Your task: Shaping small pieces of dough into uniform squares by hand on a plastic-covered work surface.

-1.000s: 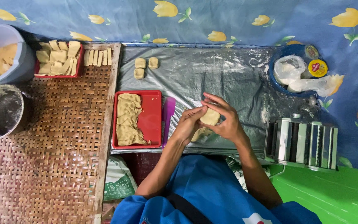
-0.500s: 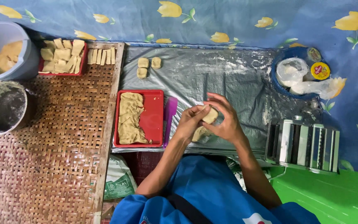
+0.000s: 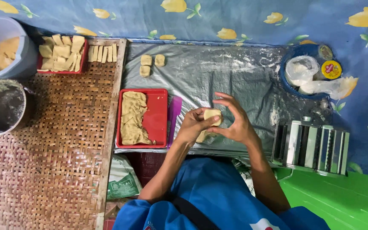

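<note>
Dough [image 3: 212,115] sits pinched between both hands, just above the person's blue lap. Left hand [image 3: 194,125] curls around it from one side, thumb on top. Right hand [image 3: 233,121] cups the other side, fingers spread up. Beside the left hand lies a purple scraper [image 3: 174,114], then a red tray [image 3: 158,119]. Farther off sit three small dough lumps [image 3: 151,64].

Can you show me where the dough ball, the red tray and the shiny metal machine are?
dough ball [image 3: 213,115]: head view, on its pale top between both hands.
red tray [image 3: 157,119]: head view, on its bare red floor beside the dough sheet.
metal machine [image 3: 311,147]: head view, on its shiny rollers.
</note>
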